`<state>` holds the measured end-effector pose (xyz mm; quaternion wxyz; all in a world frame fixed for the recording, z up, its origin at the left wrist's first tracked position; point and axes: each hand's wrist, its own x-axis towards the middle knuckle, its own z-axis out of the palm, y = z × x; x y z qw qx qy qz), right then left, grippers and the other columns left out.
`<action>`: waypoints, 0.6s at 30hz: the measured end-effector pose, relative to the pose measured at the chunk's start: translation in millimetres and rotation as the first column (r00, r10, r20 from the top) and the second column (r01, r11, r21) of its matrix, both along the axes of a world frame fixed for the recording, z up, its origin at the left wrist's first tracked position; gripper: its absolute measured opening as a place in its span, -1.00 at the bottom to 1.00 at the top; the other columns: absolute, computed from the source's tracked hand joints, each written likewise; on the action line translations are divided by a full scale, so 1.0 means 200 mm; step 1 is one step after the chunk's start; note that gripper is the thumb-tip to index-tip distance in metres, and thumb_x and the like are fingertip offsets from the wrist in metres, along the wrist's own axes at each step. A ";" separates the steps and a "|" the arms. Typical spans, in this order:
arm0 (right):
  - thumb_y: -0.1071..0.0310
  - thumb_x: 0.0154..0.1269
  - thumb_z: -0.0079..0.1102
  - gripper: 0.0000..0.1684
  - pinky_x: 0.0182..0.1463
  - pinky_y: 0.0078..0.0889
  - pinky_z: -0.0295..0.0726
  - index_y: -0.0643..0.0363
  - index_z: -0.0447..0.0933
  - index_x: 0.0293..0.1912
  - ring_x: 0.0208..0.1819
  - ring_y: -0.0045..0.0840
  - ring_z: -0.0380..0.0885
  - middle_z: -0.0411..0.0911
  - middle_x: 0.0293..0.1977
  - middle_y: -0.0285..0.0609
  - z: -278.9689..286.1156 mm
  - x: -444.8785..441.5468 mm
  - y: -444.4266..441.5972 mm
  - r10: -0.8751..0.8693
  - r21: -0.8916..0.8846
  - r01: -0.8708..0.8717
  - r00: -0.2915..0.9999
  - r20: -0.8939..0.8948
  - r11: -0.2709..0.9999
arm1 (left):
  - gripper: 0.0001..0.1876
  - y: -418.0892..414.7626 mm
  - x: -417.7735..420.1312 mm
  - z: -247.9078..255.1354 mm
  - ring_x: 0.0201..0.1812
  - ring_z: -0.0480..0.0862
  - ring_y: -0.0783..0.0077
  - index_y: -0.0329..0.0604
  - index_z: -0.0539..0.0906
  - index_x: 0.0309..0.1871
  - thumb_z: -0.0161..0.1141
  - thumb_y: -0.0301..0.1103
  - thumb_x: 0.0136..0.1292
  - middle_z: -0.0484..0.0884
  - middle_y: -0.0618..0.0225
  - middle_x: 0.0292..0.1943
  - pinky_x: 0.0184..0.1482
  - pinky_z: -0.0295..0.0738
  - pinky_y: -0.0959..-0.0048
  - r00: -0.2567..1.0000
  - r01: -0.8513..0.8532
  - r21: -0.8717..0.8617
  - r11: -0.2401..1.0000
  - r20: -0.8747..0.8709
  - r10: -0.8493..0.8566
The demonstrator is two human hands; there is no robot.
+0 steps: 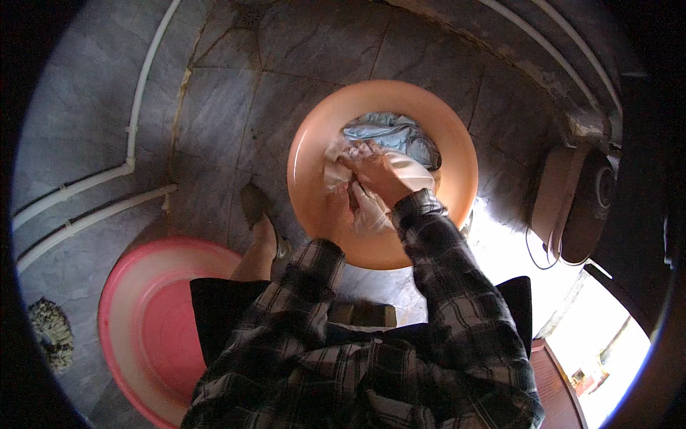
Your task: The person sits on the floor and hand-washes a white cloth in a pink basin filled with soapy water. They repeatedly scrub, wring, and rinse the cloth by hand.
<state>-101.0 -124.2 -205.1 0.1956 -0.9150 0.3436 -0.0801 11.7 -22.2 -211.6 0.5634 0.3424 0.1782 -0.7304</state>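
Observation:
An orange plastic basin [381,94] stands on the tiled floor before me. Both my hands are inside it, close together on a white cloth [410,170]. My right hand [370,161] lies over the upper left part of the cloth, its fingers curled on a bunched, wet-looking fold. Just below, my left hand [341,204] grips the same cloth near the basin's left side, partly blurred. Light blue fabric [387,132] lies crumpled at the far side of the basin, beyond my right hand. Plaid sleeves reach to both wrists.
A pink basin [120,322] stands at my left, beside my slippered foot [257,206]. A mop head or rag [51,332] lies farther left. White pipes [99,182] run along the walls. At the right stands a brownish container [554,198], near a bright doorway and a reddish-brown door [557,383].

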 end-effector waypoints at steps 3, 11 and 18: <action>0.17 0.14 -0.05 -0.47 0.29 -0.11 0.09 0.04 0.35 0.13 0.22 -0.17 0.19 0.24 0.19 -0.03 -0.12 0.17 0.13 -0.005 -0.251 -0.030 0.990 -0.140 0.967 | -0.76 -0.01 0.04 0.02 0.00 0.44 0.38 -0.23 0.48 -0.05 -0.07 -0.34 0.30 0.46 0.25 -0.06 0.03 0.36 0.42 0.992 -0.048 0.047 0.998 0.120 0.042; 0.22 0.14 -0.05 -0.51 0.31 -0.12 0.05 0.06 0.36 0.10 0.21 -0.20 0.21 0.25 0.17 0.01 0.10 0.14 0.12 0.030 -0.085 -0.023 0.996 0.082 0.996 | -0.76 -0.07 0.03 0.05 0.00 0.43 0.39 -0.22 0.47 -0.04 -0.04 -0.33 0.30 0.44 0.26 -0.04 0.02 0.38 0.43 0.959 -0.005 0.034 0.999 0.285 -0.005; 0.18 0.11 0.03 -0.46 0.22 -0.18 0.16 0.13 0.34 0.10 0.13 -0.17 0.27 0.25 0.13 0.04 -0.04 0.10 0.05 -0.029 0.034 0.024 0.986 0.165 0.999 | -0.74 -0.13 -0.01 0.09 0.01 0.43 0.40 -0.22 0.46 -0.02 -0.01 -0.32 0.29 0.42 0.26 -0.02 0.02 0.39 0.44 0.946 0.000 0.037 0.999 0.324 -0.012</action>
